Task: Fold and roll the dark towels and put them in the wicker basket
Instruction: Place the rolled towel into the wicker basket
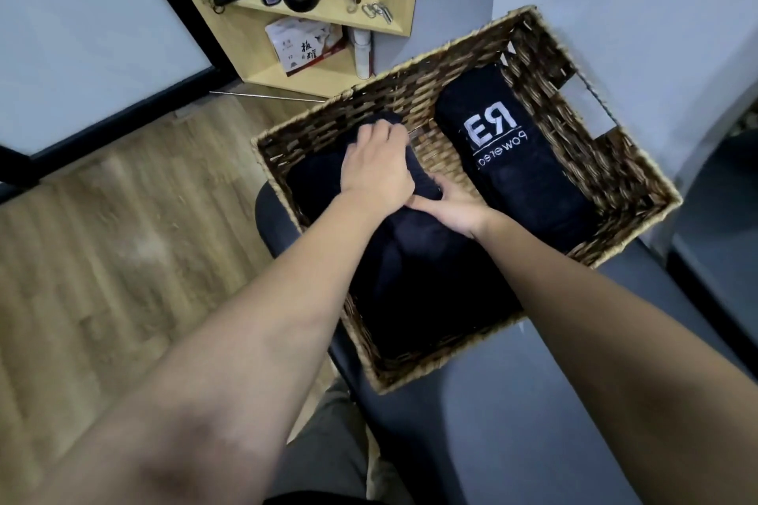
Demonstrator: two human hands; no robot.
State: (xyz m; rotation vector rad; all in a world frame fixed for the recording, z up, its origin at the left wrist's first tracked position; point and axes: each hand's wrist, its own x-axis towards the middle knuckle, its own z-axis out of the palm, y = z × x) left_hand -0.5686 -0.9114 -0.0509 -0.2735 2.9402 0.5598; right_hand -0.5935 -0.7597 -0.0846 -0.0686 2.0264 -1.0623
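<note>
Both my hands press on a dark towel roll point(410, 258) in the basket point(574, 127), left side. Left hand point(379, 168) at far end, right hand point(453, 207) mid-roll; its long axis runs near-far, w/ the logo towel point(517, 160) to the right.

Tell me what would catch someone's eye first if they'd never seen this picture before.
Probably the wicker basket in the middle, resting on a dark grey surface, and the rolled dark towel with white lettering along its right side. Next, the left hand and right hand pressing another dark towel into the basket's left half.
</note>
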